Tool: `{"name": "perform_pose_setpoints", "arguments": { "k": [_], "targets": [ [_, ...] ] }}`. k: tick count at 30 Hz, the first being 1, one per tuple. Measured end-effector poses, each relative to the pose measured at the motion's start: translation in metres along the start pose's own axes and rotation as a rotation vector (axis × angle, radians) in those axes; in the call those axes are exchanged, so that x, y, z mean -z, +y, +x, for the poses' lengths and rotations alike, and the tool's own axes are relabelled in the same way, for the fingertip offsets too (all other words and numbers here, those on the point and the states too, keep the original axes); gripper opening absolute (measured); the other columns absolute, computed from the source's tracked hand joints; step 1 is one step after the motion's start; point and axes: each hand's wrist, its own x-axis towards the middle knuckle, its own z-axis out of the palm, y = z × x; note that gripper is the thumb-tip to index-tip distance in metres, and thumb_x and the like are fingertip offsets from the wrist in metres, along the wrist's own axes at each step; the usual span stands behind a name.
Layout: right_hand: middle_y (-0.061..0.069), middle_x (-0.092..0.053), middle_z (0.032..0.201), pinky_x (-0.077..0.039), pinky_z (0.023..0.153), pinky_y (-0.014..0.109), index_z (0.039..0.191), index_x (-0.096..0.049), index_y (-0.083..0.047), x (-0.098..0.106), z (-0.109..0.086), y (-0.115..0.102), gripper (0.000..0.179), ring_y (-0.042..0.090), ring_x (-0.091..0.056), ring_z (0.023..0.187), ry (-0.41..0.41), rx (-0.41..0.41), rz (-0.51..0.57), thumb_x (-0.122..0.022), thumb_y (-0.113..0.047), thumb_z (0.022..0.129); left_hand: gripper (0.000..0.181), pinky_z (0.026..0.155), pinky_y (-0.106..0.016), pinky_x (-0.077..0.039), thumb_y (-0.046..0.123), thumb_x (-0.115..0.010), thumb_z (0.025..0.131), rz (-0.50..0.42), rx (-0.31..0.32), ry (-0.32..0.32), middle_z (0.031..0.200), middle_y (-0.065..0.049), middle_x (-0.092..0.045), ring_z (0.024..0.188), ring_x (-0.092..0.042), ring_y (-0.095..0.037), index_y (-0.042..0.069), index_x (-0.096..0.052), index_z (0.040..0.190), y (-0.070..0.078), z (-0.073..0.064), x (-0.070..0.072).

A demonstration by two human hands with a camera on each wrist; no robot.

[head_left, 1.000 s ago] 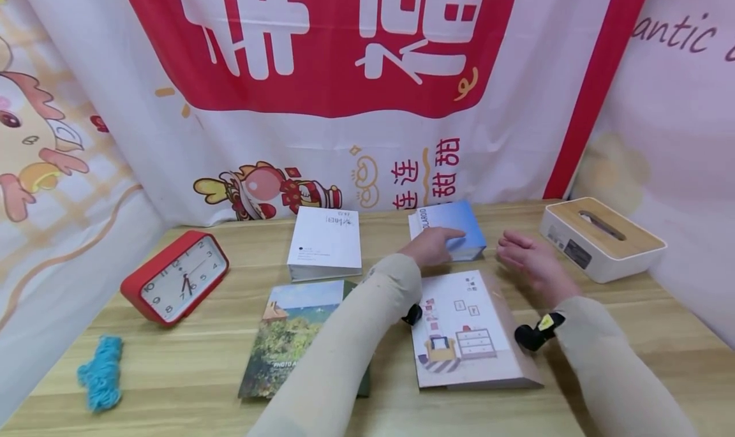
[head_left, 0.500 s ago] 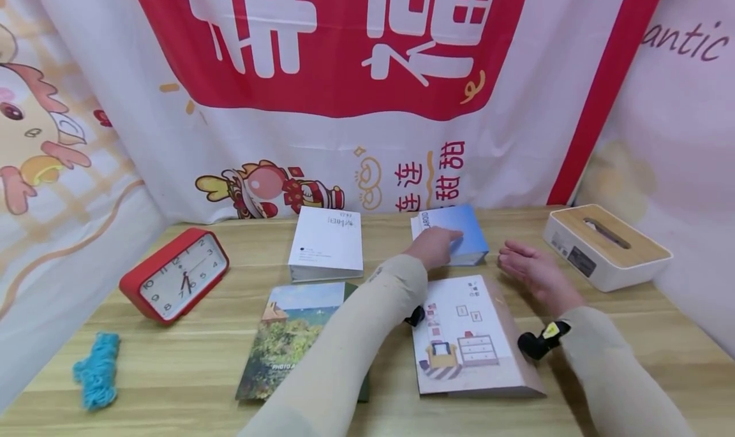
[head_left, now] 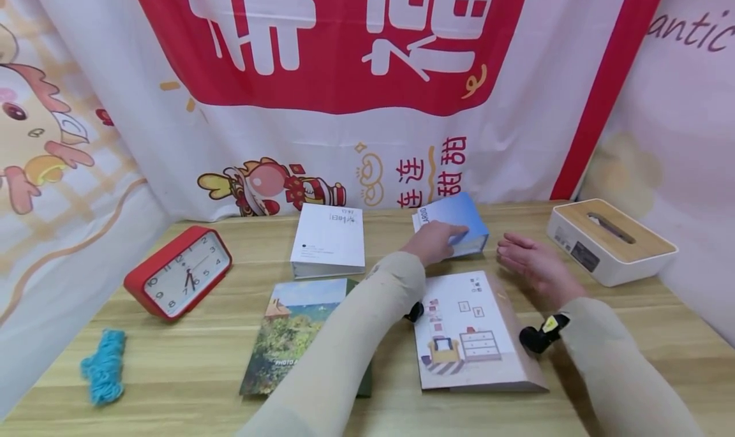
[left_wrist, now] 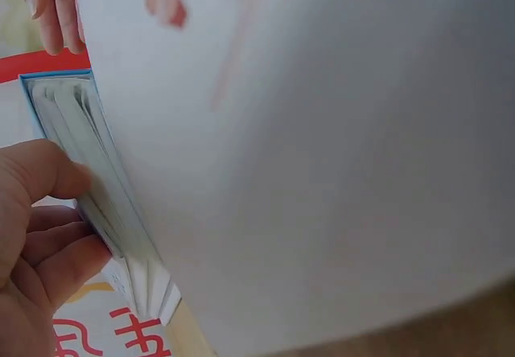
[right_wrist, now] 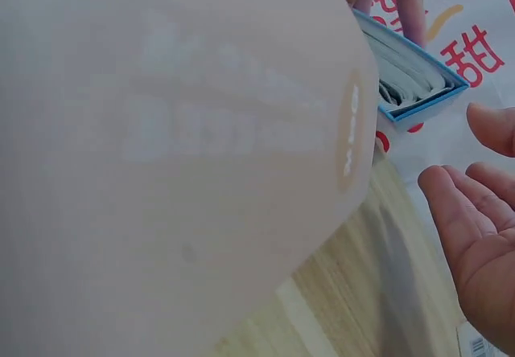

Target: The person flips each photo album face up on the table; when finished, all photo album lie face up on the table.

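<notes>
My left hand (head_left: 430, 241) grips a small blue photo album (head_left: 462, 217) at the back right, thumb on one side and fingers on the other in the left wrist view. Its pale page edges (left_wrist: 96, 156) face that camera. Just right of the album, my right hand (head_left: 534, 265) stays apart from it with fingers extended, holding nothing. In front of both hands lies a larger album with a drawn-room cover (head_left: 459, 328), which fills much of both wrist views.
A white album (head_left: 328, 239) and a landscape-cover photo album (head_left: 304, 328) lie left of centre, the latter partly under my left sleeve. A red clock (head_left: 178, 271) and blue yarn (head_left: 106, 367) are at left. A tissue box (head_left: 611, 239) stands at right.
The small blue album has shifted slightly up and away in my left hand's grip. My right hand stays about where it was, and the head view has tilted a little.
</notes>
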Motion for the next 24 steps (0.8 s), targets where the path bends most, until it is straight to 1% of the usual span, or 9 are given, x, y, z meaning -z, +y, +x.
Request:
{"name": "perform_pose_setpoints", "arguments": {
  "k": [1, 3, 5, 9, 14, 17, 21, 24],
  "targets": [
    [0.011, -0.022, 0.152, -0.036, 0.103, 0.030, 0.148, -0.020, -0.016, -0.002, 0.000, -0.001, 0.071, 0.007, -0.055, 0.114, 0.004, -0.007, 0.010, -0.061, -0.020, 0.090, 0.059, 0.106, -0.028, -0.035, 0.012, -0.062, 0.087, -0.012, 0.005, 0.010, 0.139, 0.006, -0.048, 0.127, -0.044, -0.015, 0.034, -0.041, 0.138, -0.001, -0.001, 0.000],
    [0.013, -0.022, 0.152, -0.036, 0.104, 0.032, 0.148, -0.020, -0.016, -0.005, 0.001, -0.003, 0.071, 0.009, -0.056, 0.114, -0.011, 0.011, -0.042, -0.060, -0.020, 0.090, 0.060, 0.106, -0.029, -0.035, 0.012, -0.062, 0.087, -0.042, 0.017, 0.031, 0.140, 0.006, -0.046, 0.128, -0.043, -0.016, 0.034, -0.041, 0.138, -0.001, -0.004, 0.001],
    [0.013, -0.023, 0.152, -0.036, 0.104, 0.034, 0.148, -0.021, -0.018, -0.009, 0.002, -0.005, 0.071, 0.011, -0.056, 0.113, -0.022, 0.018, -0.058, -0.061, -0.020, 0.089, 0.059, 0.105, -0.030, -0.036, 0.013, -0.062, 0.087, -0.073, 0.030, 0.064, 0.141, 0.004, -0.046, 0.128, -0.044, -0.017, 0.034, -0.041, 0.139, -0.002, -0.007, 0.002],
    [0.015, -0.029, 0.150, -0.037, 0.103, 0.037, 0.148, -0.023, -0.018, -0.021, 0.009, -0.010, 0.068, 0.015, -0.055, 0.116, -0.061, 0.074, -0.172, -0.059, -0.023, 0.091, 0.059, 0.103, -0.029, -0.038, 0.013, -0.062, 0.087, -0.165, 0.062, 0.134, 0.140, 0.003, -0.047, 0.126, -0.046, -0.017, 0.034, -0.041, 0.138, -0.006, -0.014, 0.002],
    [0.014, -0.035, 0.146, -0.035, 0.106, 0.040, 0.146, -0.028, -0.018, -0.040, 0.015, -0.021, 0.061, 0.027, -0.043, 0.128, -0.085, 0.137, -0.265, -0.056, -0.020, 0.092, 0.059, 0.096, -0.028, -0.043, 0.014, -0.061, 0.088, -0.247, 0.078, 0.196, 0.138, 0.000, -0.050, 0.120, -0.050, -0.017, 0.035, -0.040, 0.138, -0.011, -0.019, 0.001],
    [0.013, -0.034, 0.147, -0.032, 0.108, 0.043, 0.146, -0.028, -0.017, -0.049, 0.016, -0.028, 0.058, 0.031, -0.038, 0.131, -0.083, 0.169, -0.281, -0.054, -0.016, 0.093, 0.059, 0.092, -0.028, -0.045, 0.015, -0.061, 0.088, -0.274, 0.091, 0.244, 0.136, -0.002, -0.051, 0.116, -0.053, -0.018, 0.037, -0.039, 0.139, -0.013, -0.021, 0.001],
    [0.014, -0.033, 0.148, -0.032, 0.108, 0.042, 0.145, -0.030, -0.013, -0.060, 0.016, -0.034, 0.056, 0.029, -0.038, 0.132, -0.063, 0.203, -0.276, -0.052, -0.010, 0.093, 0.062, 0.088, -0.026, -0.047, 0.016, -0.061, 0.087, -0.308, 0.101, 0.307, 0.134, -0.004, -0.053, 0.111, -0.056, -0.018, 0.038, -0.036, 0.140, -0.016, -0.025, 0.001],
    [0.013, -0.036, 0.147, -0.033, 0.108, 0.041, 0.143, -0.034, -0.013, -0.069, 0.016, -0.036, 0.054, 0.028, -0.038, 0.131, -0.031, 0.214, -0.293, -0.053, -0.010, 0.092, 0.065, 0.084, -0.025, -0.047, 0.015, -0.061, 0.087, -0.365, 0.106, 0.336, 0.134, -0.006, -0.052, 0.106, -0.057, -0.018, 0.038, -0.032, 0.141, -0.019, -0.030, -0.001]
  ]
}}
